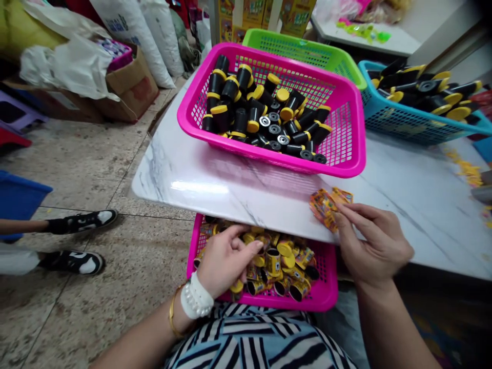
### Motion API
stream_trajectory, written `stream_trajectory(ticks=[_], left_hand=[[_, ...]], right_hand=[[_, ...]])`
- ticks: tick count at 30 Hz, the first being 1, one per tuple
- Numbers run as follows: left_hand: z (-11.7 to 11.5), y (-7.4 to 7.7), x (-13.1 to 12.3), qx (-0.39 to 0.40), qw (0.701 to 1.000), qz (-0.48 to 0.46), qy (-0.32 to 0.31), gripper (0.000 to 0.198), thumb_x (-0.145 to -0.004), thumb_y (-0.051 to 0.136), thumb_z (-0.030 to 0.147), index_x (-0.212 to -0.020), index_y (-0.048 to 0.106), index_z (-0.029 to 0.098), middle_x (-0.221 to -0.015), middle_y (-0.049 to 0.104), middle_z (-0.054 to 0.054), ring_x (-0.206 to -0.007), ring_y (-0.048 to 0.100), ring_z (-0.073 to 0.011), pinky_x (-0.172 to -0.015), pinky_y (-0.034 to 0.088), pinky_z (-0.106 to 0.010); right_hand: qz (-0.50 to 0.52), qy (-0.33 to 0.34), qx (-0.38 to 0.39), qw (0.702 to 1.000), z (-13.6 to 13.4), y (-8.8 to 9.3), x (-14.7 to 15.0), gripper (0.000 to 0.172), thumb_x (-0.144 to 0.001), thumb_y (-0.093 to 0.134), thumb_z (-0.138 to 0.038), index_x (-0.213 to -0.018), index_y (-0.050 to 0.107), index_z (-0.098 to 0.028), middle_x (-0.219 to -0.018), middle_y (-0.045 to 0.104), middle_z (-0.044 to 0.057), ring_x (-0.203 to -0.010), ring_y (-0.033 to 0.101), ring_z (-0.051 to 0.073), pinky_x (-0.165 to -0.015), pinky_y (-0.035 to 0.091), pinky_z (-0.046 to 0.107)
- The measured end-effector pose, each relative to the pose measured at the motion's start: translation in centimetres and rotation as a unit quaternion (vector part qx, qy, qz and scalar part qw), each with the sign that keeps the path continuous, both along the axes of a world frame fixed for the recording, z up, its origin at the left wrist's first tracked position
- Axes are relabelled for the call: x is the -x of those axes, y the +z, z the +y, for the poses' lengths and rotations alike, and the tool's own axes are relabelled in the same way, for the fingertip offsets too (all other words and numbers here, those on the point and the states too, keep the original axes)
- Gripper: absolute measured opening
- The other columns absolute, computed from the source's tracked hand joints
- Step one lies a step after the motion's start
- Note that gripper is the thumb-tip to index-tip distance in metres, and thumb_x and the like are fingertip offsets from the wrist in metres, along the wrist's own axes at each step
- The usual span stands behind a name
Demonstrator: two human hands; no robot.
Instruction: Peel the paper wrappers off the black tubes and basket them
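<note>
My right hand (371,241) pinches a few orange and yellow printed labels (324,207) between thumb and fingers, just above the edge of the marbled table. Over the lower pink basket (325,302), my left hand (226,259) is closed, its fingers curled in toward the thumb. Whatever it holds, if anything, is hidden. Inside that basket lie several small cylinders wrapped in printed yellow labels (273,262), some showing dark open ends, along with yellow caps (285,249). The basket rests at my lap, partly under the table edge.
On the white table (172,179) stands a larger pink basket (357,133) of black cylinders with yellow caps (240,120). Behind it is a green basket (307,51); at right, a blue basket (407,120) holds similar cylinders. A person's shoes (82,262), cardboard boxes (130,84) and sacks are at left.
</note>
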State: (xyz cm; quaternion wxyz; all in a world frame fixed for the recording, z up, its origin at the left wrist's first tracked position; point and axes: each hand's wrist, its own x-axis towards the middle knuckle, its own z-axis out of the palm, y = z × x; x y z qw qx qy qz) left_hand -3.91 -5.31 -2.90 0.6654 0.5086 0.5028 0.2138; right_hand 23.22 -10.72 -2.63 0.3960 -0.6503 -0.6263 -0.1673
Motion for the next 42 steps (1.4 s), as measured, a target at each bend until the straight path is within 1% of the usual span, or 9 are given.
stream_trajectory(ticks=[3, 7, 11, 16, 21, 25, 32, 37, 42], left_hand=[[-0.1, 1.7, 0.4, -0.130, 0.990, 0.024, 0.046, 0.027, -0.085, 0.072, 0.041, -0.091, 0.069, 0.015, -0.057, 0.060, 0.002, -0.047, 0.054, -0.0096, -0.045, 0.042, -0.020], [0.6, 2.7, -0.8, -0.097, 0.989, -0.107, 0.021, 0.023, -0.082, 0.075, 0.036, -0.088, 0.071, 0.015, -0.073, 0.067, -0.002, -0.061, 0.058, -0.0117, -0.058, 0.048, -0.023], [1.4, 2.7, -1.5, -0.082, 0.987, -0.127, 0.054, 0.019, -0.086, 0.070, 0.030, -0.075, 0.069, 0.014, -0.065, 0.061, 0.000, -0.058, 0.052, -0.0102, -0.057, 0.043, -0.022], [1.1, 2.6, -1.5, -0.203, 0.976, -0.084, -0.015, 0.018, -0.086, 0.070, 0.024, -0.071, 0.072, 0.014, -0.067, 0.066, -0.002, -0.064, 0.057, -0.0125, -0.062, 0.043, -0.024], [1.1, 2.4, -1.6, -0.210, 0.974, -0.087, -0.013, 0.036, -0.095, 0.061, 0.033, -0.066, 0.068, 0.014, -0.057, 0.059, 0.000, -0.053, 0.050, -0.0098, -0.054, 0.037, -0.022], [0.3, 2.3, -1.4, -0.121, 0.982, -0.133, 0.056, 0.040, -0.093, 0.063, 0.048, -0.072, 0.067, 0.015, -0.051, 0.051, 0.004, -0.044, 0.044, -0.0081, -0.046, 0.034, -0.021], [-1.0, 2.6, -1.8, -0.140, 0.973, -0.134, 0.123, 0.019, -0.083, 0.077, 0.034, -0.081, 0.079, 0.015, -0.072, 0.067, -0.004, -0.047, 0.049, -0.0071, -0.045, 0.039, -0.020], [-0.2, 2.6, -2.0, -0.047, 0.975, -0.163, 0.145, 0.020, -0.076, 0.081, 0.034, -0.081, 0.080, 0.014, -0.058, 0.059, 0.000, -0.041, 0.043, -0.0055, -0.040, 0.034, -0.019], [0.5, 2.6, -2.1, -0.059, 0.971, -0.168, 0.158, 0.012, -0.072, 0.082, 0.027, -0.076, 0.081, 0.015, -0.067, 0.065, -0.002, -0.052, 0.052, -0.0071, -0.050, 0.042, -0.018]], right_hand=[[-0.045, 0.085, 0.021, 0.995, -0.9, 1.2, 2.0, 0.065, -0.080, 0.078, -0.006, -0.135, 0.066, -0.037, -0.109, 0.073, 0.006, -0.087, 0.068, 0.025, -0.077, 0.056, 0.042], [-0.090, 0.216, 0.054, 0.971, -0.8, 1.8, 5.3, 0.074, -0.080, 0.078, -0.005, -0.147, 0.056, -0.029, -0.108, 0.075, 0.008, -0.089, 0.068, 0.024, -0.079, 0.058, 0.038], [0.159, 0.216, 0.099, 0.958, -0.6, 1.5, 7.3, 0.066, -0.088, 0.074, -0.020, -0.149, 0.051, -0.029, -0.113, 0.073, 0.009, -0.085, 0.070, 0.020, -0.072, 0.060, 0.032], [0.407, 0.186, 0.236, 0.862, -0.3, 2.0, 8.3, 0.026, -0.094, 0.067, -0.040, -0.110, 0.073, -0.020, -0.085, 0.074, 0.005, -0.070, 0.070, 0.016, -0.058, 0.056, 0.022], [0.373, 0.131, 0.247, 0.885, 0.7, 2.8, 8.9, 0.039, -0.095, 0.065, -0.040, -0.063, 0.060, -0.018, -0.050, 0.049, -0.005, -0.045, 0.044, 0.008, -0.043, 0.038, 0.019], [0.388, 0.083, 0.194, 0.897, 1.1, 2.4, 9.3, 0.035, -0.094, 0.066, -0.041, -0.067, 0.067, -0.018, -0.050, 0.056, -0.004, -0.043, 0.048, 0.009, -0.042, 0.039, 0.019], [0.324, 0.063, 0.058, 0.942, 1.1, 1.7, 10.7, 0.020, -0.092, 0.070, -0.027, -0.073, 0.072, -0.021, -0.062, 0.067, -0.004, -0.052, 0.059, 0.011, -0.054, 0.048, 0.020], [0.288, 0.087, 0.036, 0.953, 1.3, 1.4, 10.9, 0.018, -0.092, 0.069, -0.020, -0.074, 0.070, -0.022, -0.063, 0.064, -0.004, -0.053, 0.057, 0.011, -0.054, 0.046, 0.021], [0.265, 0.165, 0.099, 0.945, 1.9, 1.6, 11.1, 0.018, -0.095, 0.062, -0.016, -0.079, 0.067, -0.021, -0.068, 0.064, -0.003, -0.058, 0.059, 0.011, -0.057, 0.048, 0.021]])
